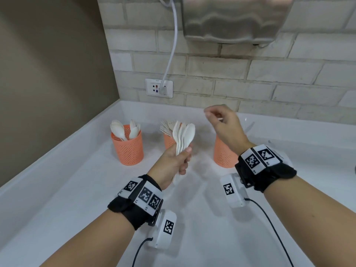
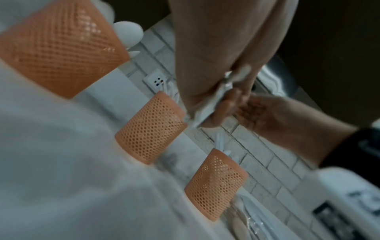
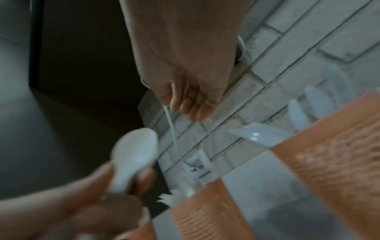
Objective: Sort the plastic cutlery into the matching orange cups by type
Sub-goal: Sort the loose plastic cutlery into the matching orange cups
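Observation:
Three orange mesh cups stand in a row on the white counter. The left cup (image 1: 128, 146) holds spoons. Forks stick out of the middle cup (image 1: 168, 140), which is partly hidden. My left hand (image 1: 184, 160) grips a bundle of white plastic spoons (image 1: 184, 135) by the handles, bowls up, in front of that cup. My right hand (image 1: 210, 115) is raised above the right cup (image 1: 224, 154), fingers curled, pinching a thin white piece of cutlery (image 1: 220, 118); I cannot tell its type. In the right wrist view, translucent knives (image 3: 298, 116) stand in the right cup (image 3: 329, 162).
A brick wall runs behind the counter (image 1: 77, 189), with a socket (image 1: 159, 87), a white cable (image 1: 171, 54) and a steel hand dryer (image 1: 237, 18) overhead. Clear plastic wrapping (image 2: 251, 219) lies beside the right cup. A brown wall bounds the left side.

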Action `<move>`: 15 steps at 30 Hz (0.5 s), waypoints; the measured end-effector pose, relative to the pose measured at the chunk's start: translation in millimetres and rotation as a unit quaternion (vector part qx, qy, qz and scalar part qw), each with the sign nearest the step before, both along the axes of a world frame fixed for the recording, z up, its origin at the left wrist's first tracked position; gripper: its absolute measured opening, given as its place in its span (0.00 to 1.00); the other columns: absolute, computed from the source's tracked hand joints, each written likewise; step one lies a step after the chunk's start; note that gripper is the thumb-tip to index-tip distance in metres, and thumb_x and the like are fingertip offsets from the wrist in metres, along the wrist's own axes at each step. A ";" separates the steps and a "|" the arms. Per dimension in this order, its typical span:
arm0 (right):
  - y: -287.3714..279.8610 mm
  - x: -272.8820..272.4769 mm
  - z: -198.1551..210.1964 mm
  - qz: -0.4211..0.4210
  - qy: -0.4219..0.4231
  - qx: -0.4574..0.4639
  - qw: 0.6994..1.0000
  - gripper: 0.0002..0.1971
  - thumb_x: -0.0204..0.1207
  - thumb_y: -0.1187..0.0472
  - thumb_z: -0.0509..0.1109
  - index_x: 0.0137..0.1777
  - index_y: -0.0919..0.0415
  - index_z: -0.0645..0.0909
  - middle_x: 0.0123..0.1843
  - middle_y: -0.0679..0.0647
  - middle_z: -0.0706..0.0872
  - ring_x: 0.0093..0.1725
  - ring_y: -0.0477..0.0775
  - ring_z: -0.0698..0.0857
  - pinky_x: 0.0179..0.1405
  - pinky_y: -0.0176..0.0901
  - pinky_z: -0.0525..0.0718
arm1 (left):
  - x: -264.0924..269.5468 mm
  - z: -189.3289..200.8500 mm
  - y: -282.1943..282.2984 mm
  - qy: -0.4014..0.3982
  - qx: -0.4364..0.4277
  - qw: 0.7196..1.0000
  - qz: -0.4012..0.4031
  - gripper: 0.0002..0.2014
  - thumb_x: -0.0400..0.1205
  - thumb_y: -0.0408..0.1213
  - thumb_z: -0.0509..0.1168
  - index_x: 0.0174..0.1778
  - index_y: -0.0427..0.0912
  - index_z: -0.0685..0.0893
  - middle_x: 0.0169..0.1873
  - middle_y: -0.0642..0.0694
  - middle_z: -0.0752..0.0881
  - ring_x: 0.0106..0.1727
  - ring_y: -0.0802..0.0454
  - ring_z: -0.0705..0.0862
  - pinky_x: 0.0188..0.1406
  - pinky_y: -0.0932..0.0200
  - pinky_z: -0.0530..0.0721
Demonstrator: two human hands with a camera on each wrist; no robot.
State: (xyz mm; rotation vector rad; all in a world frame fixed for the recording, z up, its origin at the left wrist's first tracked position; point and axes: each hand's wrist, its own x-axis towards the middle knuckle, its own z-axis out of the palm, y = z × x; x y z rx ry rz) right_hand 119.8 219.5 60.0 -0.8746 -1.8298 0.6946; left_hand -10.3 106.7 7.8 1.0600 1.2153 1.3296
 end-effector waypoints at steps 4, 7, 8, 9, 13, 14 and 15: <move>-28.0 -18.5 7.3 0.110 -0.021 -0.138 0.984 0.14 0.75 0.49 0.69 0.56 0.56 0.81 0.47 0.50 0.80 0.43 0.45 0.79 0.42 0.32 0.76 | 2.0 0.9 -2.7 0.156 -0.004 0.987 0.038 0.17 0.87 0.40 0.55 0.72 0.45 0.67 0.43 0.50 0.76 0.45 0.52 0.75 0.50 0.54 0.78; -39.3 -29.3 2.3 0.092 -0.092 -0.076 0.989 0.23 0.69 0.50 0.76 0.62 0.55 0.79 0.52 0.52 0.76 0.47 0.47 0.77 0.44 0.28 0.75 | -1.3 -0.9 -3.4 0.216 0.001 0.975 0.060 0.24 0.86 0.37 0.55 0.77 0.43 0.58 0.55 0.37 0.80 0.52 0.39 0.83 0.54 0.42 0.81; -42.7 -32.6 0.3 0.086 -0.110 -0.046 0.989 0.24 0.67 0.51 0.78 0.61 0.56 0.80 0.53 0.52 0.75 0.49 0.47 0.76 0.45 0.29 0.75 | -1.7 -2.0 -3.2 0.229 0.001 0.971 0.065 0.25 0.86 0.37 0.56 0.77 0.42 0.56 0.49 0.37 0.80 0.42 0.41 0.83 0.43 0.44 0.83; -45.0 -36.0 -2.1 0.081 -0.121 -0.022 0.989 0.24 0.66 0.52 0.79 0.60 0.57 0.81 0.53 0.53 0.75 0.51 0.47 0.76 0.47 0.32 0.74 | -1.9 -3.0 -3.0 0.243 0.000 0.967 0.072 0.25 0.85 0.37 0.56 0.76 0.41 0.55 0.44 0.39 0.79 0.33 0.46 0.81 0.35 0.48 0.82; -49.4 -48.9 -5.4 0.049 -0.127 0.013 0.991 0.19 0.68 0.59 0.77 0.59 0.60 0.84 0.49 0.52 0.75 0.47 0.48 0.75 0.49 0.36 0.73 | -7.8 -8.2 -2.1 0.262 -0.013 0.959 0.108 0.24 0.83 0.39 0.62 0.71 0.42 0.59 0.43 0.42 0.77 0.27 0.51 0.76 0.22 0.58 0.77; -49.3 -52.1 -5.0 0.040 -0.123 0.003 0.992 0.17 0.68 0.61 0.77 0.57 0.61 0.84 0.47 0.52 0.76 0.43 0.47 0.75 0.47 0.35 0.73 | -9.8 -8.1 -3.2 0.253 -0.016 0.960 0.116 0.24 0.82 0.40 0.64 0.69 0.42 0.62 0.44 0.44 0.77 0.28 0.52 0.76 0.22 0.59 0.76; -48.8 -55.3 -4.2 0.038 -0.111 -0.019 0.993 0.15 0.68 0.64 0.76 0.55 0.63 0.84 0.43 0.51 0.77 0.39 0.45 0.76 0.45 0.34 0.73 | -11.8 -8.0 -4.2 0.237 -0.018 0.964 0.119 0.23 0.81 0.40 0.65 0.68 0.43 0.64 0.43 0.46 0.77 0.31 0.53 0.76 0.23 0.61 0.75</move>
